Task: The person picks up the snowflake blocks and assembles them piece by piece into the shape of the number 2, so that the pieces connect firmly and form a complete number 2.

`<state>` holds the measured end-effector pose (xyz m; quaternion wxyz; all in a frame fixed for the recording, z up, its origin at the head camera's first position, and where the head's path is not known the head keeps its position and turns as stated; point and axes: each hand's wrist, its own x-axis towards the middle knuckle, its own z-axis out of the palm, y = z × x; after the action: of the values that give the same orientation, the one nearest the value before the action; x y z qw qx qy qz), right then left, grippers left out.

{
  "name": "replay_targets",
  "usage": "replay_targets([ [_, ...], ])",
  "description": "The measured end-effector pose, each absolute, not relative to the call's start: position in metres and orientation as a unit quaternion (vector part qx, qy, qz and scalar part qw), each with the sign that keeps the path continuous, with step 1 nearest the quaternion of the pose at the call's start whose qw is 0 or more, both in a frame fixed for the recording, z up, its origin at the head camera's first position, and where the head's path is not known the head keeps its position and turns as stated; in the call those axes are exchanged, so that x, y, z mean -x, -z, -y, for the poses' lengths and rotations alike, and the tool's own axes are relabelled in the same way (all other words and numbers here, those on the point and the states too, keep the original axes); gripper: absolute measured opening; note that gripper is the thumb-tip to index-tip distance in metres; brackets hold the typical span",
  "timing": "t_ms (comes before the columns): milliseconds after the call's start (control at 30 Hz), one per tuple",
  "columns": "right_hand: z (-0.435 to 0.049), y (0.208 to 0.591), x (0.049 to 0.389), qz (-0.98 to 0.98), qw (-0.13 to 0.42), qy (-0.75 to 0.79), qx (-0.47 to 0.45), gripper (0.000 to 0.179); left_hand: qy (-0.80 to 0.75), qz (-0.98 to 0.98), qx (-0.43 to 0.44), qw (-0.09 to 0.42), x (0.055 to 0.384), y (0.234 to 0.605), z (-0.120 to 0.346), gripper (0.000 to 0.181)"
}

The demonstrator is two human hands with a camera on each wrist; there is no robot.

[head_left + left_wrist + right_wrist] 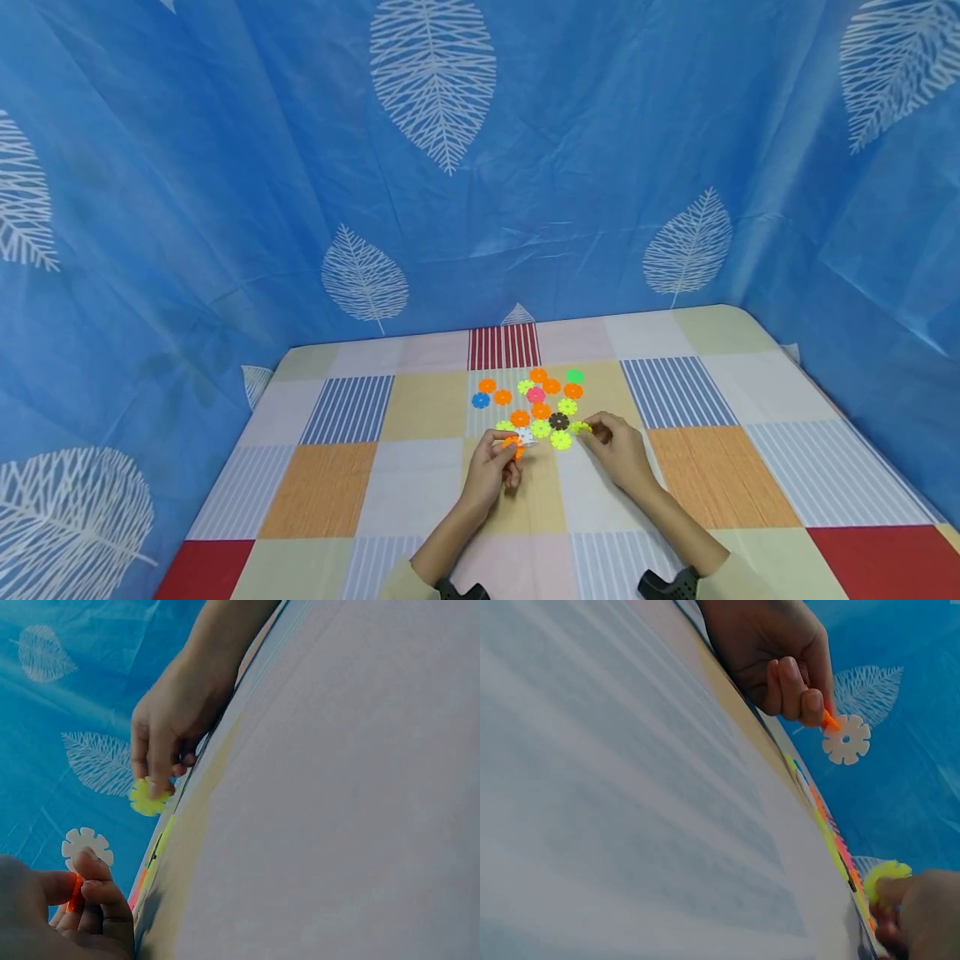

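Note:
My left hand (487, 477) pinches an orange notched plastic disc (73, 894) between thumb and finger. A white notched disc (847, 740) sticks out from the orange one, set at an angle to it and meeting it at its edge. Across from it, my right hand (618, 450) pinches a yellow-green notched disc (146, 798) with its fingertips. The two hands are apart, with the held discs above the near side of a loose group of similar discs. Part of the orange disc is hidden behind the left fingers.
Several flat discs lie on the patchwork tablecloth (420, 475) beyond the hands, among them a blue disc (481, 401), a green disc (575, 377), a pink disc (536, 395) and a dark brown disc (558, 421). A blue leaf-print curtain (540, 242) surrounds the table's back and sides.

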<state>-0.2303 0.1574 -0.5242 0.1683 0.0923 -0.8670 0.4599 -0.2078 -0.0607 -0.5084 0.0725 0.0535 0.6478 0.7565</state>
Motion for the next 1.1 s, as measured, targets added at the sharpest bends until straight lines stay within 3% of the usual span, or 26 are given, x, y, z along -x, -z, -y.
replay_targets([
  [67,-0.153,0.521,0.227,0.827,0.138,-0.537,-0.095,0.018,-0.757,-0.647,-0.055,0.071,0.208,0.509,0.060,0.020],
  [233,-0.136,0.514,0.217,0.711,0.030,-0.694,-0.109,0.037,-0.761,-0.642,-0.068,0.066,0.208,0.509,0.059,0.020],
  [333,-0.127,0.513,0.211,0.674,0.001,-0.732,-0.096,0.040,-0.760,-0.641,-0.082,0.068,0.205,0.505,0.059,0.020],
  [633,-0.119,0.512,0.205,0.656,-0.003,-0.752,-0.066,0.035,-0.743,-0.657,-0.106,0.066,0.196,0.494,0.058,0.017],
  [833,-0.119,0.515,0.203,0.648,-0.002,-0.756,-0.091,0.034,-0.744,-0.657,-0.108,0.062,0.201,0.509,0.055,0.017],
  [1100,-0.121,0.517,0.205,0.667,0.040,-0.729,-0.146,0.038,-0.759,-0.637,-0.117,0.070,0.199,0.507,0.057,0.017],
])
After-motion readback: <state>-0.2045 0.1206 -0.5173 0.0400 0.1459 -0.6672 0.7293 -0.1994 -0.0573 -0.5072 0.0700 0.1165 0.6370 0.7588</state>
